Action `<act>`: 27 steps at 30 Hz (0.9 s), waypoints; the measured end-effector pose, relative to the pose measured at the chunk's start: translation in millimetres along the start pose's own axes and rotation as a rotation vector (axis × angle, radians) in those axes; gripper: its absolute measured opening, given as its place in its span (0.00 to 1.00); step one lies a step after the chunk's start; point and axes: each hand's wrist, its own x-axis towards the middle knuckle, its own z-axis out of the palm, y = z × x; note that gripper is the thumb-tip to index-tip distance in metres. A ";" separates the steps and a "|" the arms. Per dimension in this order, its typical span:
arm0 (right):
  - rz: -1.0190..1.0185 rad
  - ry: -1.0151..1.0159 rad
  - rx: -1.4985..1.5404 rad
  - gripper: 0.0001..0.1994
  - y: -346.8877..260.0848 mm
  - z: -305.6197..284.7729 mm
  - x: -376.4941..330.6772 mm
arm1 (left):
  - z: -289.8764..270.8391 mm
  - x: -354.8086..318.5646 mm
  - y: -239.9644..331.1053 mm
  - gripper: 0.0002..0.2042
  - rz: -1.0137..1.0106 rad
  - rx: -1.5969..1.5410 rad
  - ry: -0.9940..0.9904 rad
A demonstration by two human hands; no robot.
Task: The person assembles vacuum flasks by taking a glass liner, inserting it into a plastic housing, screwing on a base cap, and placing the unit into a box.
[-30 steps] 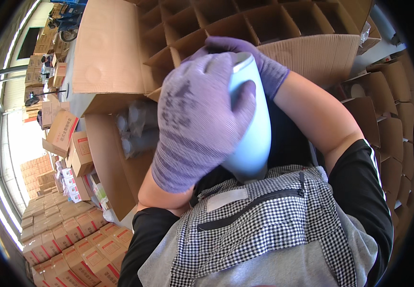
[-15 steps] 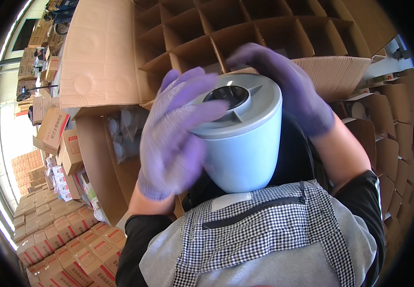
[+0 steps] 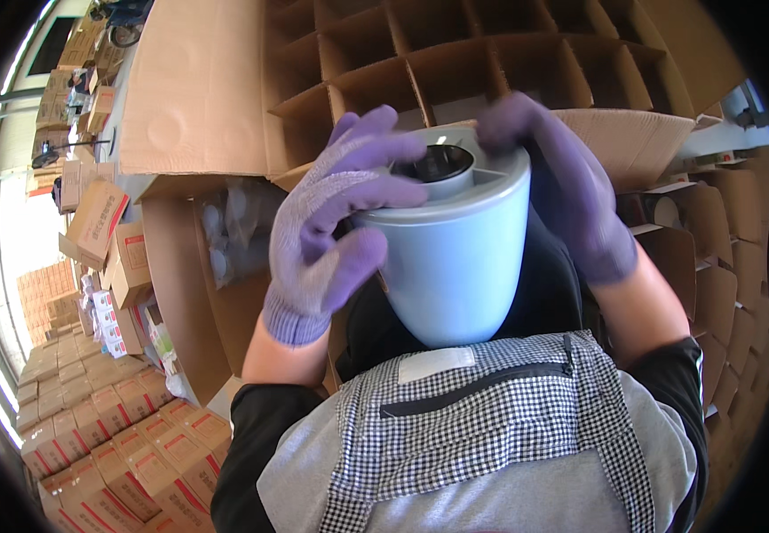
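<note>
A light blue tapered tub (image 3: 455,275) with a grey lid (image 3: 495,191) stands on my lap, against a black-and-white checked apron. A round black piece (image 3: 438,163) sits in the raised ring at the lid's middle. My left hand (image 3: 322,222), in a purple-grey knit glove, is open at the tub's left side, thumb apart and fingers reaching over the lid's edge near the black piece. On the right, my gloved right hand (image 3: 571,191) arches over the lid's far right rim, fingers extended and bent at the tips. Its fingertips are blurred; contact is unclear.
A large open carton with cardboard dividers (image 3: 438,75) lies just beyond the tub. Left of me, another open carton (image 3: 185,284) contains plastic-wrapped pieces (image 3: 229,231). Stacked cartons (image 3: 127,444) fill the lower left. More divided cardboard (image 3: 713,266) stands on the right.
The tub's top tilts slightly more toward the far side. My left hand's fingers have shifted right and up on the lid. My right hand's fingers have bent down toward the rim.
</note>
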 end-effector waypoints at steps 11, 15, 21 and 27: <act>-0.109 -0.066 -0.212 0.15 -0.8 8.5 -27.9 | 10.1 -21.3 -2.0 0.21 0.019 0.048 0.029; -0.165 -0.108 -0.325 0.17 -18.7 3.8 -27.0 | 10.8 -25.8 -28.7 0.21 0.021 -0.282 0.094; 0.235 -0.037 0.251 0.17 75.2 -6.7 9.9 | 30.4 41.0 66.2 0.31 0.038 0.699 -0.255; 0.157 0.113 0.482 0.16 58.6 28.8 -19.1 | 23.5 11.9 26.0 0.23 0.067 0.492 -0.094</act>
